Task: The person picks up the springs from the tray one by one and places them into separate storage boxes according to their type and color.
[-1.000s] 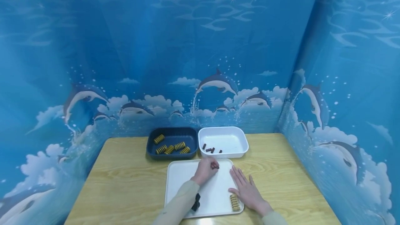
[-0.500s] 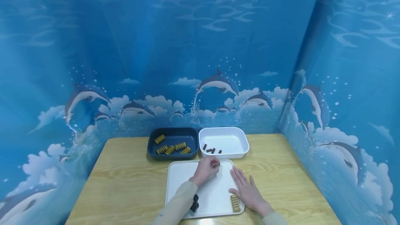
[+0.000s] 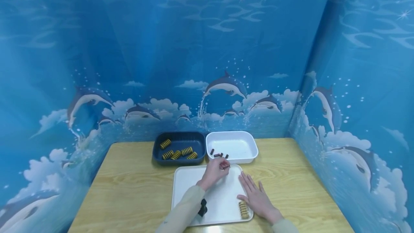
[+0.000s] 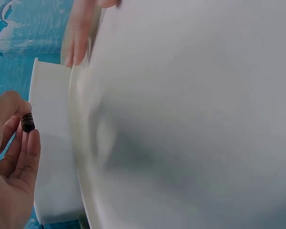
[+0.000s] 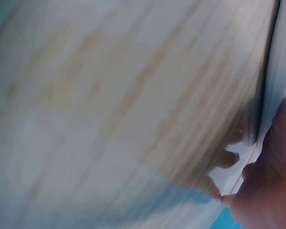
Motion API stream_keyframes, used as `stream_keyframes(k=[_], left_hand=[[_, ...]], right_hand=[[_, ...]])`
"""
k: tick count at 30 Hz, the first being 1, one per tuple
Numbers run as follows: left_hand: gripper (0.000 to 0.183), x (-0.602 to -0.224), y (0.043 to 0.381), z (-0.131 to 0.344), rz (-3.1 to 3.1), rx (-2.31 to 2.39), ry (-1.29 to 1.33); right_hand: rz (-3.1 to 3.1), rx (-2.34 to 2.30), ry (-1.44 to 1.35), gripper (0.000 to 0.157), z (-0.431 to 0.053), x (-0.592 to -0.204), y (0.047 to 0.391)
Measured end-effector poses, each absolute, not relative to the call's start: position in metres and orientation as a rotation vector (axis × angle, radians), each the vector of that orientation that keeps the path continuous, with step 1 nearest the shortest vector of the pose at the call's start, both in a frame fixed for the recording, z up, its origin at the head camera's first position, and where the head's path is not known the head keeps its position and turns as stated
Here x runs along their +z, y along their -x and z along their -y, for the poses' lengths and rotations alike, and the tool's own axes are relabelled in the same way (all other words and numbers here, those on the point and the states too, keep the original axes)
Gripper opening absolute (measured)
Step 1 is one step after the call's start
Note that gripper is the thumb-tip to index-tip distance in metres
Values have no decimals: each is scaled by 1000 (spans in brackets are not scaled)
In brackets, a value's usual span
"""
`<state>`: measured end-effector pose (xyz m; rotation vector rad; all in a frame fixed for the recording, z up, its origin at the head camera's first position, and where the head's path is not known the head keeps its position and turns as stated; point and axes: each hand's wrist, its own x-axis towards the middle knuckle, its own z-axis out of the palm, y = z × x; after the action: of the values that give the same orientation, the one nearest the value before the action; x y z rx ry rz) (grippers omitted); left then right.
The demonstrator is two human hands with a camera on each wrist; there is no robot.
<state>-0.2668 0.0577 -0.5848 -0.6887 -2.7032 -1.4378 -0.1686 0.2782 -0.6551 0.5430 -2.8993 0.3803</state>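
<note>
My left hand (image 3: 214, 173) pinches a small dark coil spring (image 4: 27, 122) between thumb and fingers, above the far part of the white tray (image 3: 185, 186). In the head view it is beside the near wall of the white container (image 3: 240, 160), where several small dark springs (image 3: 212, 151) lie. My right hand (image 3: 257, 199) lies with fingers extended along the tray's right edge, holding nothing. A yellow-tan spring (image 3: 243, 210) lies in the tray's near right corner, close to the right thumb.
A dark blue container (image 3: 194, 138) with several yellow-and-black springs (image 3: 187, 151) stands left of the white one. Wooden table (image 3: 136, 190) surrounds the tray. Blue dolphin-print curtains (image 3: 194, 64) enclose the back and sides.
My left hand has shifted slightly forward and right with the dark spring, up to the white container's near wall. The right hand stays in place.
</note>
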Motion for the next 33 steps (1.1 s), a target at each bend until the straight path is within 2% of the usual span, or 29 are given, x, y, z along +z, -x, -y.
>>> stream_keyframes(k=[9, 17, 22, 33], left_hand=[[16, -576, 282, -65, 2667, -1405, 700], [10, -567, 310, -68, 2746, -1284, 526], [8, -562, 321, -71, 2780, -1169, 503], [8, -578, 341, -77, 2885, -1003, 487]], right_hand=[[2931, 397, -519, 75, -285, -655, 169], [2952, 393, -519, 72, -280, -641, 166], [2923, 397, -540, 72, -278, -636, 165], [2807, 391, -615, 73, -277, -648, 166]])
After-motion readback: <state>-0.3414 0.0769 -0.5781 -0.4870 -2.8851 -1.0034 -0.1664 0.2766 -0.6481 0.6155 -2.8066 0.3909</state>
